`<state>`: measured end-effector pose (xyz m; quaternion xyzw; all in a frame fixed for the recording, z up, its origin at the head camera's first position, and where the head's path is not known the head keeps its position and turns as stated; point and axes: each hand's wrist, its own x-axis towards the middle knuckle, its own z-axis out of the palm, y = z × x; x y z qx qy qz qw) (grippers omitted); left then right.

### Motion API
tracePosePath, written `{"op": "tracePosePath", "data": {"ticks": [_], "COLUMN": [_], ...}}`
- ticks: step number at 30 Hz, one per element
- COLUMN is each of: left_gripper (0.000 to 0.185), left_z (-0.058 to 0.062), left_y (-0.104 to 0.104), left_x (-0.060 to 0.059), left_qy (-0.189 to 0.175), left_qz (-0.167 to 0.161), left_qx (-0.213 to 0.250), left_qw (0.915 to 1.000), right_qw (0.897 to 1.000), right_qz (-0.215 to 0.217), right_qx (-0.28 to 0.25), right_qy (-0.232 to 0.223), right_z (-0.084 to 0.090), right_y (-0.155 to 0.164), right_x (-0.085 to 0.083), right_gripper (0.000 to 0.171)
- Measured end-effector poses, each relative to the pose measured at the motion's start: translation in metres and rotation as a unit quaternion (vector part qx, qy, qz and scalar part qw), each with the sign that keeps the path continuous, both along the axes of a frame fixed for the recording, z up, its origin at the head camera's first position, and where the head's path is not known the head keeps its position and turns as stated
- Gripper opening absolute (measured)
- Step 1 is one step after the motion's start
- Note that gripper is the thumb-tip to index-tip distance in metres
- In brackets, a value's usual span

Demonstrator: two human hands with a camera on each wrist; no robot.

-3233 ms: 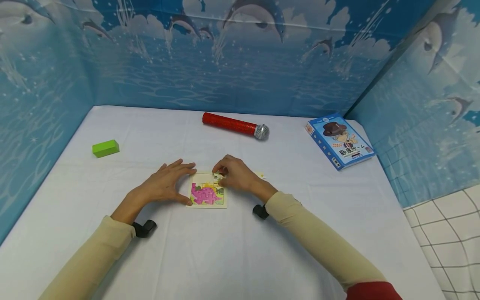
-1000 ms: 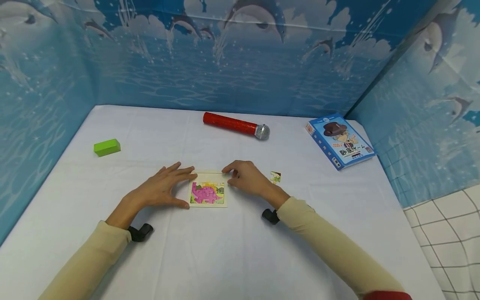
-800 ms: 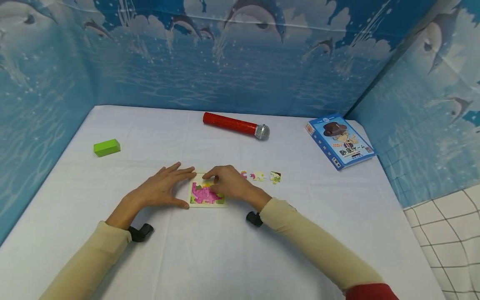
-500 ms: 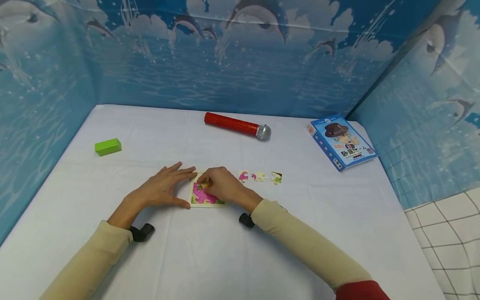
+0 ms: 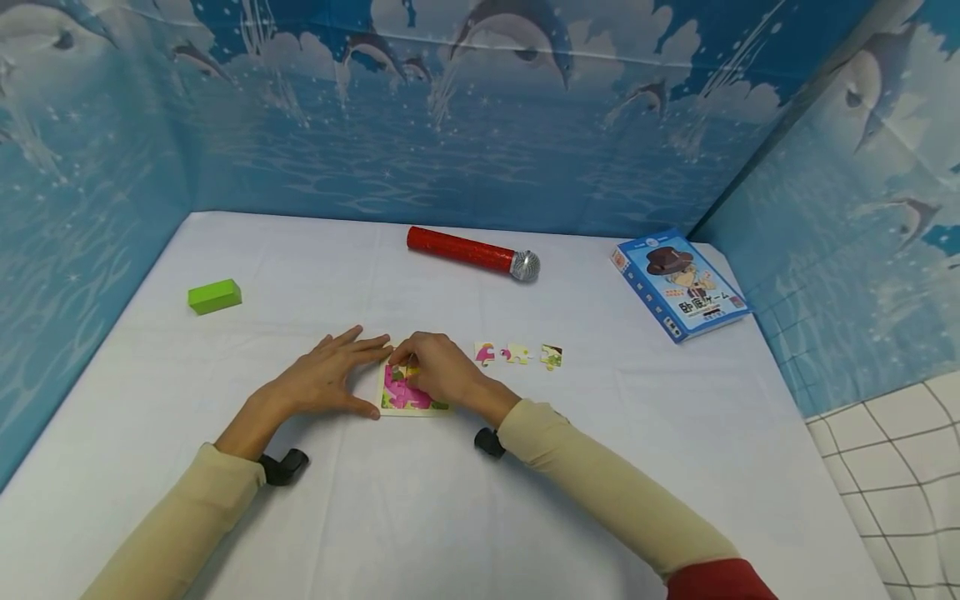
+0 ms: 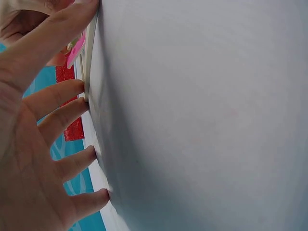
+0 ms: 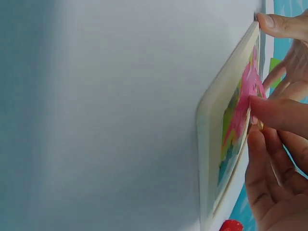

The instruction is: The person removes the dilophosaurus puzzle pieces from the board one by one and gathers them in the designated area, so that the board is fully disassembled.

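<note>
Head view: a small framed puzzle board [image 5: 408, 394] lies flat near the middle of the white table [image 5: 450, 517]. The left hand [image 5: 324, 379] rests flat with fingers spread, fingertips and thumb against the board's left edge. The right hand [image 5: 437, 367] lies over the board's upper part, fingers curled down onto the pink picture (whether it pinches a piece cannot be told from here). Three loose puzzle pieces [image 5: 517, 354] sit in a row just right of the right hand, apart from the board. Farther back: a red microphone [image 5: 472, 252] lying on its side, a green block [image 5: 214, 296] at far left, a blue game box [image 5: 678, 283] at far right.

Left wrist view: left hand [image 6: 33, 144] open, fingers [image 6: 57, 96] straight and splayed, tips touching the pale edge of the board [image 6: 89, 57]; the thumb presses the near corner. The red microphone [image 6: 67, 103] shows between the fingers.

Right wrist view: board [image 7: 226, 144] seen edge-on, flat on the cloth. Right-hand fingers [image 7: 276, 113] are pressed together on the pink area of the picture (possibly around a piece; the contact is too blurred to tell). The left thumb [image 7: 281, 24] touches the board's far corner
</note>
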<state>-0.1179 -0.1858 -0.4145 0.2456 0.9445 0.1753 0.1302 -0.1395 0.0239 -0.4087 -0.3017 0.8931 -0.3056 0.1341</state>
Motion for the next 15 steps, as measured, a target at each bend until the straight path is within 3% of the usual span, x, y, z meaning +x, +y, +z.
{"op": "tracePosePath", "data": {"ticks": [9, 15], "left_gripper": [0.093, 0.094], "left_z": [-0.0002, 0.0007], "left_y": [0.0013, 0.0017], "left_x": [-0.0002, -0.0004], "left_qy": [0.001, -0.003], "left_qz": [0.002, 0.002], "left_qx": [-0.004, -0.006], "left_qw": [1.0, 1.0], "right_qw": [0.997, 0.996], "right_qz": [-0.014, -0.018], "right_qx": [-0.074, -0.09], "right_qy": [-0.005, -0.024], "right_z": [-0.002, -0.0043], "right_y": [0.0028, 0.0033], "right_x": [-0.0002, 0.0011], "right_gripper": [0.013, 0.014]}}
